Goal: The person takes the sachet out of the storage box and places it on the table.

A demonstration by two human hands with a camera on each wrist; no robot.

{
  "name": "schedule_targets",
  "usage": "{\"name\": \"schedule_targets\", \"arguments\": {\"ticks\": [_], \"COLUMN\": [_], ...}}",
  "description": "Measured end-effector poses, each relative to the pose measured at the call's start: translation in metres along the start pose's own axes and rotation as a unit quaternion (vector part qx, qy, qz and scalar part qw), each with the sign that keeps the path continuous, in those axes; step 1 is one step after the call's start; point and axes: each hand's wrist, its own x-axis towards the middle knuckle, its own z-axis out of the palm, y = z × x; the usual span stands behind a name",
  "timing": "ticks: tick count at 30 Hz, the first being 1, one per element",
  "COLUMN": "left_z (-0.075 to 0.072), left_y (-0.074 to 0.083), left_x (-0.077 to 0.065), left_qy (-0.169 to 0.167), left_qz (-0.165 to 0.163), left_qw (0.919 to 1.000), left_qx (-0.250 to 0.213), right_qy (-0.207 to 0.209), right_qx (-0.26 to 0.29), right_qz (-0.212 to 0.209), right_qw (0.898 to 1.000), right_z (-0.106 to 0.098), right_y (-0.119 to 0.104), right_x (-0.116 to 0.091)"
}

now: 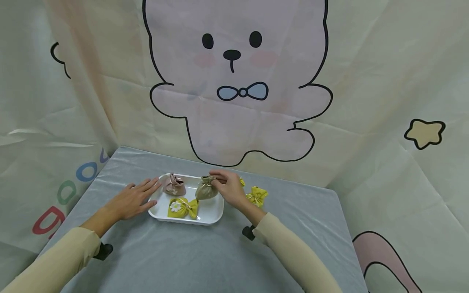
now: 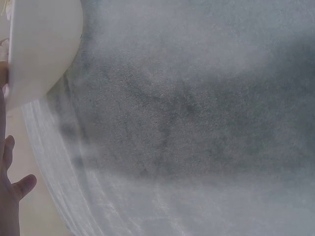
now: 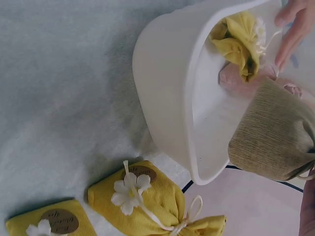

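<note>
My right hand (image 1: 231,188) pinches the gathered neck of an olive-brown drawstring pouch (image 1: 206,190), which hangs at the right end of a white tray (image 1: 210,213). From the right wrist, this pouch (image 3: 273,132) shows its woven cloth and overlaps the tray's inside. My left hand (image 1: 132,201) lies with fingers spread at the tray's left rim; only part of that hand (image 2: 12,189) shows in its wrist view. Inside the tray, a dusty-pink pouch (image 1: 174,185) stands at the back left. A yellow pouch (image 1: 183,208) with a white flower lies in front of it.
Right of the tray, a yellow pouch (image 1: 258,196) lies on the grey cloth-covered table (image 1: 183,260), with a second one (image 1: 242,182) partly hidden behind my right hand. Both carry white flowers and brown labels. A cartoon-printed curtain (image 1: 234,130) hangs behind the table's far edge.
</note>
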Motion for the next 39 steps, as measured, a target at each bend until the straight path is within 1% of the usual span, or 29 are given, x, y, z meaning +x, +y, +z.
{"name": "schedule_targets", "arguments": {"ticks": [8, 15, 19, 23, 26, 32, 39], "left_z": [-0.001, -0.001, -0.001, 0.0, 0.0, 0.0, 0.0], "left_y": [0.001, 0.001, 0.001, 0.001, 0.001, 0.002, 0.002], "left_x": [0.001, 0.001, 0.002, 0.002, 0.002, 0.002, 0.001], "left_qy": [-0.003, -0.006, -0.006, -0.009, -0.013, -0.011, -0.012], "left_qz": [-0.002, -0.003, 0.0, -0.003, -0.007, -0.01, -0.01], "left_qw": [1.0, 1.0, 1.0, 1.0, 0.9999, 0.9999, 0.9999], "left_qx": [0.001, 0.002, 0.002, -0.001, -0.001, -0.003, -0.002], "right_qy": [0.012, 0.009, 0.018, 0.025, 0.026, 0.029, 0.035], "right_qx": [0.026, 0.011, 0.011, 0.012, 0.009, 0.0, -0.007], "right_qz": [-0.02, -0.026, -0.034, -0.026, -0.02, -0.022, 0.009], "right_qw": [0.999, 1.0, 0.999, 0.999, 0.999, 0.999, 0.999], "right_z": [-0.014, -0.032, -0.039, -0.045, -0.05, -0.06, -0.069], "right_y": [-0.01, -0.047, -0.048, -0.046, -0.043, -0.034, -0.026], "right_x": [-0.012, -0.026, -0.033, -0.04, -0.045, -0.055, -0.064]}}
